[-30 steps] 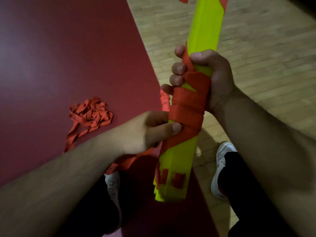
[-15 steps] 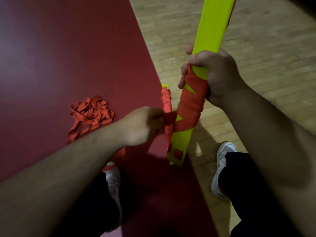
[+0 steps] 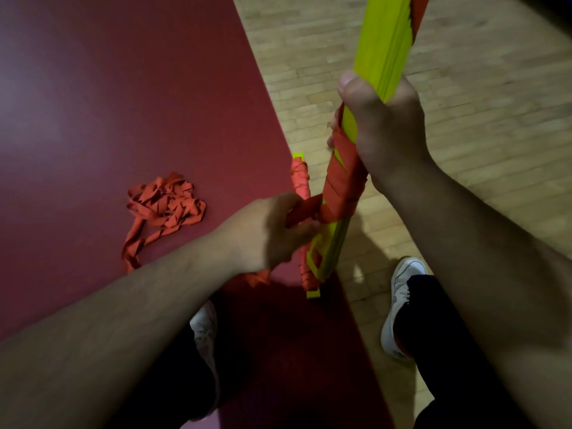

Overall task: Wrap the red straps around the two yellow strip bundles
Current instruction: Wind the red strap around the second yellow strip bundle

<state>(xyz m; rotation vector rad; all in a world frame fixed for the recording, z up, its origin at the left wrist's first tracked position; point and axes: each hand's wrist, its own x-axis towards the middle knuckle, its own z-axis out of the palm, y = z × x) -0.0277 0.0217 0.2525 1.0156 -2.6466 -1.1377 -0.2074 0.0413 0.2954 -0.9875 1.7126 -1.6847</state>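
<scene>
While the right hand (image 3: 382, 128) clamps the tilted yellow bundle (image 3: 383, 41) just above its wrapped section, fingers curled fully round it, the bundle is fixed against twisting. Its lower end hangs just beside the desk (image 3: 123, 88) edge, over the wooden floor (image 3: 479, 88). The left hand (image 3: 266, 233) pinches the red strap (image 3: 305, 209) close to the wrap and draws it sideways. Probable purpose: tension, so each turn lies tight and overlaps its neighbour. The second bundle (image 3: 301, 178), wound in red with yellow ends showing, lies along the desk edge, apparently parked within reach. The loose strap pile (image 3: 167, 202) rests on the desk, and its tail appears to supply slack toward the left hand.
</scene>
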